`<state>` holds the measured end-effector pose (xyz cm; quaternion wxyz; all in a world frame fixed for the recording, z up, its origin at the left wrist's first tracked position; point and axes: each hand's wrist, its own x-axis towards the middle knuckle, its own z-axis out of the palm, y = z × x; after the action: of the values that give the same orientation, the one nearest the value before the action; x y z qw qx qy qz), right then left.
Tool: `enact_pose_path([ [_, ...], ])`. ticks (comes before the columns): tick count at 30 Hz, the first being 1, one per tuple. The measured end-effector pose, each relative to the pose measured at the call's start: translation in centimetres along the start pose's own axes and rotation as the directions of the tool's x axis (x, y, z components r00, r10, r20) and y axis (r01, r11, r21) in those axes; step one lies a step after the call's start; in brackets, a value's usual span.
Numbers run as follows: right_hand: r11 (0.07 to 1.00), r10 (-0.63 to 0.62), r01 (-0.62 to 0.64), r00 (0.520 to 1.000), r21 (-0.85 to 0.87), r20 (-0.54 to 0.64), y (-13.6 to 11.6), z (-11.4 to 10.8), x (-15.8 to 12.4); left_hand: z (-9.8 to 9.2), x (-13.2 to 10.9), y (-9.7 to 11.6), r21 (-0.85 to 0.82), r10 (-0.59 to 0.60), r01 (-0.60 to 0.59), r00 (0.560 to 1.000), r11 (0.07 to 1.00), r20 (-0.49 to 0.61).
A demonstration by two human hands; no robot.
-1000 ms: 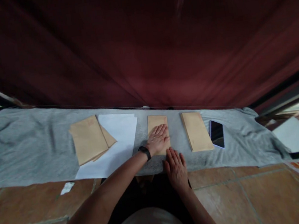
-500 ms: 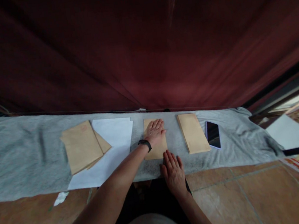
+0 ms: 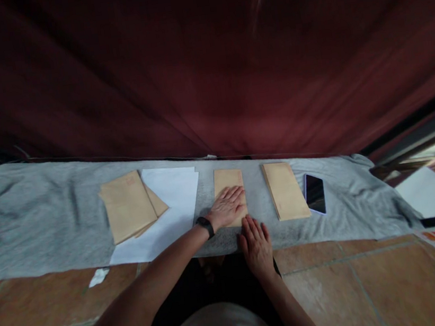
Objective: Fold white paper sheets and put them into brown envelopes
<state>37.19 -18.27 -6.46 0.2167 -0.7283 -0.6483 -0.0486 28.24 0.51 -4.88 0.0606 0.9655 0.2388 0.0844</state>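
A tan paper envelope [image 3: 227, 176] lies upright before me on the grey cloth. My left hand [image 3: 227, 207], with a dark band on its wrist, rests flat across its middle and lower part, fingers stretched out. At the envelope's lower right corner, my right hand [image 3: 257, 243] lies palm down with its fingertips touching or just beside the edge; its fingers are extended. To the right is a stack of tan envelopes [image 3: 286, 191]. On the left, more tan envelopes [image 3: 129, 206] overlap white paper sheets [image 3: 175, 190].
A phone [image 3: 315, 194] with a pale purple edge lies right of the stack. The grey cloth [image 3: 52, 222] covers a narrow bench against a dark red surface [image 3: 206, 79]. A crumpled white scrap [image 3: 98, 276] is on the tiled floor [image 3: 326, 287].
My left hand has slid down the envelope toward me, uncovering its top part. The right hand stays by the lower corner. The whole view has shifted slightly.
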Motion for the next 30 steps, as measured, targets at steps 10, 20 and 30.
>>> enact_pose_path([
  [10, 1.0, -0.016, 0.016, 1.0, -0.011, 0.021, 0.2, 0.0, -0.1, -1.5, -4.2, 2.1, 0.007, 0.107, -0.107, 0.994, 0.994, -0.011],
  [20, 0.999, -0.043, 0.044, 0.998, -0.002, 0.053, 0.5, -0.2, -0.4, -2.3, -7.0, 3.5, -0.024, 0.117, -0.117, 0.993, 0.993, -0.002],
  [30, 0.995, -0.1, 0.099, 0.988, 0.018, 0.114, 1.3, -0.8, -0.7, -2.9, -9.7, 3.9, -0.064, 0.118, -0.117, 0.993, 0.991, 0.021],
])
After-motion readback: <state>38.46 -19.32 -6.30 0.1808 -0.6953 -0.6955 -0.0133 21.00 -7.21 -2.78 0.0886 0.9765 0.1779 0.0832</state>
